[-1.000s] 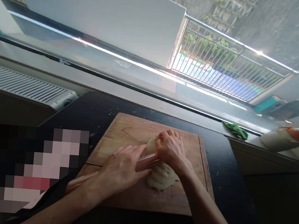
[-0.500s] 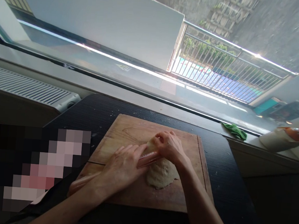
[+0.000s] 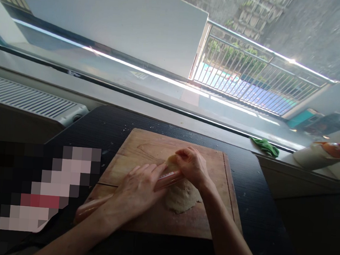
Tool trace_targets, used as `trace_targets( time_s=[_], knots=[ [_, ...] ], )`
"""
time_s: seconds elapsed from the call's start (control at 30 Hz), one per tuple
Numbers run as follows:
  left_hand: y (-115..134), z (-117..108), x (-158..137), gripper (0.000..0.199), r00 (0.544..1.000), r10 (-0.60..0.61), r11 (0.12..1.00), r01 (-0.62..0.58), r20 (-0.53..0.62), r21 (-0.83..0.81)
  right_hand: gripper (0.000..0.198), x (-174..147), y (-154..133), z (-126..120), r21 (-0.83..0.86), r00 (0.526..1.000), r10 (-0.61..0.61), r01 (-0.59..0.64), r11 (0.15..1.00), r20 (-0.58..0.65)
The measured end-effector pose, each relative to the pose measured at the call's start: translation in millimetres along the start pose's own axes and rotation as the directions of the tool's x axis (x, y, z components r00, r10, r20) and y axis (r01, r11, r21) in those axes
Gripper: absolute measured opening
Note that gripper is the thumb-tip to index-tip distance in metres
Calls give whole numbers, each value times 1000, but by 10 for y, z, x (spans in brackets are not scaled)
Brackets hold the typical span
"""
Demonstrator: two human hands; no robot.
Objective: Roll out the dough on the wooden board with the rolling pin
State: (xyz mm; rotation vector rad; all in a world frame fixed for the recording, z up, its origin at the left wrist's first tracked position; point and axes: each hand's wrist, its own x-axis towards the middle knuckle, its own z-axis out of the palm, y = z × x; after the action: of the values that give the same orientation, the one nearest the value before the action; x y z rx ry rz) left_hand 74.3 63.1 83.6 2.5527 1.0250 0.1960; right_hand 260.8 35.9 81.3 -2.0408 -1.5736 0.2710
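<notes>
A lump of flattened, pale dough [image 3: 182, 199] lies on the wooden cutting board [image 3: 148, 143]. Across it, slanting from lower left, lies a see-through rolling pin [image 3: 170, 179]. My left hand [image 3: 142, 182] is laid over the pin, its fingers closed round the far side and their tips close to the dough's raised far edge. That edge is pinched up between the fingers of my right hand [image 3: 192, 164], just beyond the pin's right end. The palm side of my left hand and the middle of the pin are hidden.
The board rests on a black table [image 3: 117, 117] against a window sill. On the sill lie a green cloth [image 3: 265, 146] and a white container [image 3: 310, 154] with something orange in it. A radiator [image 3: 42, 99] stands at left; a blurred-out area covers the lower left.
The view has shifted slightly. My right hand has drawn the dough's far edge up a little, and more of it shows between the hands. My left hand stays on the rolling pin.
</notes>
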Motion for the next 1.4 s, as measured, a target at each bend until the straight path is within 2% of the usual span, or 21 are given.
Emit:
trace_targets(
  time_s=[0.17,0.4,0.57,0.67,0.8,0.9,1.1,1.2,1.3,1.4],
  knots=[
    [30,-30,-6,48,1000,8,1000,-8,17,11,21,3,21,-13,13,999,-32,32,999,6],
    [-24,59,-4,46,1000,22,1000,-22,-21,-15,21,62,64,-5,106,999,-34,31,994,34],
    [13,-9,7,44,1000,13,1000,-13,4,-25,23,73,61,7,89,1000,11,-13,996,23],
    [59,-93,8,41,999,0,1000,1,42,-17,21,55,42,14,26,1000,-23,24,999,-16],
    [82,-144,11,41,998,-15,1000,16,66,-10,21,19,-21,-6,-174,996,-65,53,983,-68],
    [73,-131,13,40,998,-13,1000,14,63,-12,23,16,-55,-24,-246,996,-75,60,968,-53],
    [48,-90,8,43,999,-9,999,10,53,-32,28,102,-64,-15,-254,992,4,29,967,127],
    [20,-53,-2,41,999,14,998,-12,33,-62,29,74,-89,-11,-265,995,-8,34,964,98],
    [-18,8,-13,39,999,37,997,-38,-7,-63,31,-6,-93,1,-214,996,-83,86,973,23],
    [-46,60,-20,42,999,45,998,-46,-26,-53,31,-49,-65,18,-136,993,-111,115,984,35]
  ],
)
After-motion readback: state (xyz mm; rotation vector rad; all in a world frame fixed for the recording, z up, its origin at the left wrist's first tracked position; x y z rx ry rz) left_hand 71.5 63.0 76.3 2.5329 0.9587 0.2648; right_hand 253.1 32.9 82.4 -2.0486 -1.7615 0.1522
